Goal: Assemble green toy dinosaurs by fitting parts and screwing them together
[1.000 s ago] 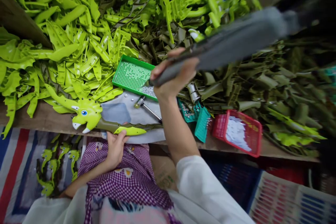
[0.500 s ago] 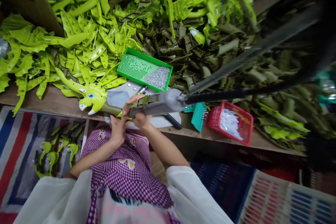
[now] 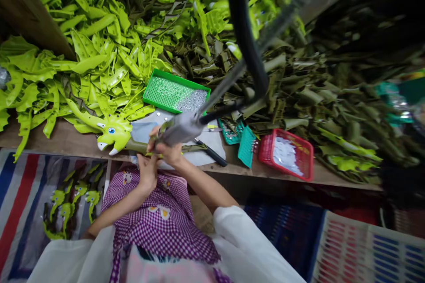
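One toy (image 3: 116,132) lies along the table's (image 3: 55,141) front edge, long axis left to right, head left, frill slanting up leftward, brown body running right beneath the hands. It looks like light, stiff plastic, probably slippery, the horns perhaps fragile; the body seems the best hold. The left hand's (image 3: 148,170) fingers pinch that body, tips partly hidden; the right hand's (image 3: 170,152) fingers wrap the grey driver (image 3: 182,127).

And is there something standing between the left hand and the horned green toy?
Nothing visible: the left hand is at the toy, along its olive body. Beside it, the right hand holds a grey tool.
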Available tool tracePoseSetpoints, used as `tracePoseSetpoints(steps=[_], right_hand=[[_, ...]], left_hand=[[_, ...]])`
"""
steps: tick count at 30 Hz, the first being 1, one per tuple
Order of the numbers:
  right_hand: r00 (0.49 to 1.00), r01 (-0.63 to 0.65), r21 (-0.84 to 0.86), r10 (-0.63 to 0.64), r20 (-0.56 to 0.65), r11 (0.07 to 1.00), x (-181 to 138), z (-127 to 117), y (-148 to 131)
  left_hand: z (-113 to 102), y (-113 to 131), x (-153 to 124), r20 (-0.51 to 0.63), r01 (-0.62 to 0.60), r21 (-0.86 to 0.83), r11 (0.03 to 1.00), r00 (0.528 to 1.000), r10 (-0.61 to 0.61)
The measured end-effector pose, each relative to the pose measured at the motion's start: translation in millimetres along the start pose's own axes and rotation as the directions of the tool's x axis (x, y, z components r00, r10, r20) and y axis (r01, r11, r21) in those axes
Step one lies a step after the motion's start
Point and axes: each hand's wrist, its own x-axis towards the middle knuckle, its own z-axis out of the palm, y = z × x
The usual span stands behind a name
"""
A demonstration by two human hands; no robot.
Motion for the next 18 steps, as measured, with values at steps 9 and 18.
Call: tracePoseSetpoints(steps=[9, 18], right_hand=[[0.824, 0.252, -0.291, -0.363, -0.435, 0.923, 158.3, -84.2, -14.6], [0.827, 0.245, -0.335, -0.376, -0.417, 0.910, 196.1, -112.2, 30.4]], left_hand=[[4.3, 8.3, -3.1, 0.032, 0.040, 0.090, 0.995, 0.999, -0.043], [4.6, 4.8, -1.3, 0.007, 0.051, 0.124, 0.991, 0.999, -0.053]])
